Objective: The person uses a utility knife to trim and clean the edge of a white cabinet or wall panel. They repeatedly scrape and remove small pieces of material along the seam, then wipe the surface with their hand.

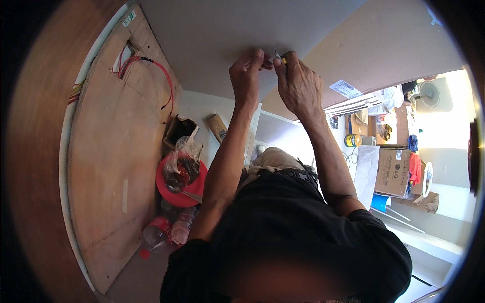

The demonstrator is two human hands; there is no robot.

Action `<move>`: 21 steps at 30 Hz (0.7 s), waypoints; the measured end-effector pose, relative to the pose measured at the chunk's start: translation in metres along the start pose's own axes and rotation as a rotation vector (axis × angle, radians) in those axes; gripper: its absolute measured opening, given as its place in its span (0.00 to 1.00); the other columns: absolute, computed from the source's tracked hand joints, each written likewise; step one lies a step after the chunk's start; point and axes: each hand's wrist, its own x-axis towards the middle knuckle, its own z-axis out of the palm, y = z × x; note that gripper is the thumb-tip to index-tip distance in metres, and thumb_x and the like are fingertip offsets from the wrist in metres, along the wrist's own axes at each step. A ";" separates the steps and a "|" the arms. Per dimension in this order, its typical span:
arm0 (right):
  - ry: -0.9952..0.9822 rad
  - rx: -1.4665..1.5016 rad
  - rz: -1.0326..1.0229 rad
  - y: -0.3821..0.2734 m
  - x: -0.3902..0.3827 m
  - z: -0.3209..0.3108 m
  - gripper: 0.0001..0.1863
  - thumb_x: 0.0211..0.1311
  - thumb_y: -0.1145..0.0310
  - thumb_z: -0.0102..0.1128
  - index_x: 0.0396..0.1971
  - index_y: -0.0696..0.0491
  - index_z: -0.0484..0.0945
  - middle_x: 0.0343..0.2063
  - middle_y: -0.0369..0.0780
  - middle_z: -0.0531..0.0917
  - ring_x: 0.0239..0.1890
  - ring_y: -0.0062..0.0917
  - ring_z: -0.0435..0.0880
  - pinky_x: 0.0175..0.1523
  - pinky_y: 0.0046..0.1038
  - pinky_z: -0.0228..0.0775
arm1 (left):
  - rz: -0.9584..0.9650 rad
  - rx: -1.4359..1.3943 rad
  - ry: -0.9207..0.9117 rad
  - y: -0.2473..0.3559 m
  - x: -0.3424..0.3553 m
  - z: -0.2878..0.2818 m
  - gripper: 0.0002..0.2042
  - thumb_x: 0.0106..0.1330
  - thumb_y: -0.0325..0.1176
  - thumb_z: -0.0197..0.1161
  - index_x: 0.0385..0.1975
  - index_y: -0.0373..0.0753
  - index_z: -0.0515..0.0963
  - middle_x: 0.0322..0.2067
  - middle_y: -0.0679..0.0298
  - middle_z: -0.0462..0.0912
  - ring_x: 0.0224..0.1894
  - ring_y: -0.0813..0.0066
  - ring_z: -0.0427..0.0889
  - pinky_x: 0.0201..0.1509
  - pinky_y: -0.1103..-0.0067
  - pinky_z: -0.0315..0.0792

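My left hand is raised against a grey panel, its fingers curled; whether they hold anything is hidden. Close to its right, my right hand grips a small tool with a yellow part and a metal end, touching or very near the panel. A brown board with a white label borders the grey surface.
A plywood board with red cables is at left, beside a red plate of food, bottles, an open box and a wooden block. Cartons, a yellow tub and a fan are at right.
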 end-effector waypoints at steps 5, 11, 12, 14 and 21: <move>-0.016 -0.020 0.012 -0.003 0.003 0.000 0.20 0.87 0.52 0.54 0.43 0.55 0.76 0.31 0.49 0.90 0.33 0.50 0.92 0.34 0.52 0.78 | -0.034 -0.035 -0.011 -0.008 -0.013 0.007 0.10 0.81 0.36 0.71 0.45 0.34 0.90 0.40 0.61 0.93 0.42 0.74 0.90 0.54 0.73 0.82; -0.014 -0.055 0.026 -0.004 0.005 0.000 0.18 0.86 0.54 0.55 0.42 0.55 0.76 0.29 0.49 0.90 0.32 0.49 0.93 0.33 0.51 0.79 | -0.068 -0.083 -0.040 -0.007 -0.012 0.009 0.09 0.81 0.35 0.70 0.45 0.35 0.90 0.40 0.62 0.93 0.43 0.74 0.91 0.55 0.73 0.83; -0.022 -0.072 0.026 -0.004 0.006 0.000 0.18 0.85 0.54 0.55 0.42 0.56 0.76 0.29 0.49 0.90 0.32 0.49 0.94 0.33 0.51 0.79 | -0.071 -0.086 -0.046 -0.006 -0.011 0.009 0.09 0.81 0.35 0.70 0.45 0.35 0.90 0.40 0.63 0.93 0.43 0.74 0.91 0.55 0.73 0.83; -0.023 -0.095 0.019 -0.005 0.007 -0.001 0.18 0.84 0.55 0.56 0.42 0.56 0.76 0.30 0.50 0.91 0.32 0.50 0.94 0.33 0.51 0.80 | -0.087 -0.098 -0.050 -0.005 -0.011 0.009 0.09 0.81 0.35 0.70 0.44 0.35 0.90 0.40 0.63 0.93 0.42 0.74 0.91 0.54 0.73 0.83; -0.104 -0.135 0.092 -0.013 0.009 -0.011 0.22 0.89 0.50 0.48 0.44 0.56 0.77 0.35 0.51 0.92 0.37 0.52 0.94 0.42 0.55 0.82 | -0.167 -0.155 -0.069 -0.001 -0.008 0.012 0.12 0.83 0.38 0.67 0.43 0.36 0.91 0.37 0.63 0.92 0.40 0.73 0.91 0.50 0.74 0.82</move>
